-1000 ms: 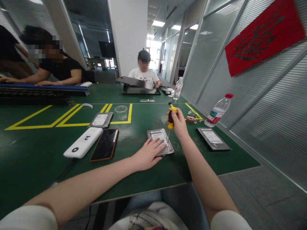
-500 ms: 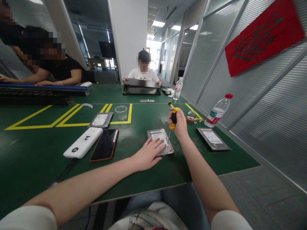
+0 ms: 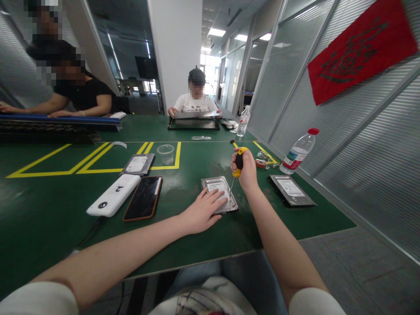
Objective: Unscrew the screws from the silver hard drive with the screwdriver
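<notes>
A silver hard drive (image 3: 213, 182) with a white label lies flat on the green table in front of me. My left hand (image 3: 205, 210) rests on it palm down, fingers spread over the label and its near edge. Wrapped round the handle of a yellow and black screwdriver (image 3: 238, 164) is my right hand (image 3: 248, 173). The screwdriver stands nearly upright, its shaft reaching down to the drive's right side. Whether its tip sits in a screw is too small to tell.
Right of me are another hard drive (image 3: 291, 191), a water bottle (image 3: 299, 151) and a tape roll (image 3: 261, 163). Leftward lie a phone (image 3: 143, 199), a white power bank (image 3: 113, 196), a third hard drive (image 3: 138, 164) and a clear cup (image 3: 165, 155). Other people sit across the green table (image 3: 183, 262).
My right hand and the screwdriver have shifted very slightly; my left hand stays on the drive. Across the table, a person's dark panel has tilted lower.
</notes>
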Motion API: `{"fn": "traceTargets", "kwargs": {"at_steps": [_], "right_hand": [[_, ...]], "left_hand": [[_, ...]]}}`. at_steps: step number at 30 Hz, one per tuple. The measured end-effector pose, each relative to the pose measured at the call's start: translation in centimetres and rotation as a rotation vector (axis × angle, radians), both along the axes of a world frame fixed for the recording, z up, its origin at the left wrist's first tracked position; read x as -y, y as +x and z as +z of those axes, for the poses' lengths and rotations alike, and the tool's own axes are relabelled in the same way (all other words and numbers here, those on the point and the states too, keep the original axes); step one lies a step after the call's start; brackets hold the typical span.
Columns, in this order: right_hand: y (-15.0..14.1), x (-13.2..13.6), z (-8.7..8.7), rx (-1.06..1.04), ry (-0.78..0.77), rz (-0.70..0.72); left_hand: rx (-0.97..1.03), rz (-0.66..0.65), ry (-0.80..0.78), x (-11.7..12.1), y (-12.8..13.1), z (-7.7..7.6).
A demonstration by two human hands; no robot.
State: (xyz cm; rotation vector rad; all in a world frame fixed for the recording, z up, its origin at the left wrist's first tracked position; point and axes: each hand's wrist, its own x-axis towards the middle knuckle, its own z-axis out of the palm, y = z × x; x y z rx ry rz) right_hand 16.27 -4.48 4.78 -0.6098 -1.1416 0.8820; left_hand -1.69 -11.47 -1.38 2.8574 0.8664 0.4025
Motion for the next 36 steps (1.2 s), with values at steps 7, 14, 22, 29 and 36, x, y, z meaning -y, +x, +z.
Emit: {"fn": "traceTargets", "kwargs": {"at_steps": [7, 14, 22, 29, 36], "right_hand": [[-0.03, 0.08, -0.05, 0.048, 0.032, 0.015], [-0.04, 0.27, 0.07, 0.043, -0.003, 0.025], [-0.02, 0.12, -0.04, 0.048, -0.001, -0.031], [0.36, -0.41, 0.11, -0.008, -0.006, 0.017], [0.13, -0.17, 0.08, -0.005, -0.001, 0.003]], "left_hand": [[-0.004, 0.006, -0.018, 0.05, 0.06, 0.2], [-0.006, 0.004, -0.016, 0.07, 0.03, 0.14], [0.006, 0.001, -0.006, 0.02, -0.04, 0.07], [-0.005, 0.008, -0.018, 0.11, 0.0, 0.29], [-0.011, 0.008, -0.011, 0.09, -0.04, 0.25]]}}
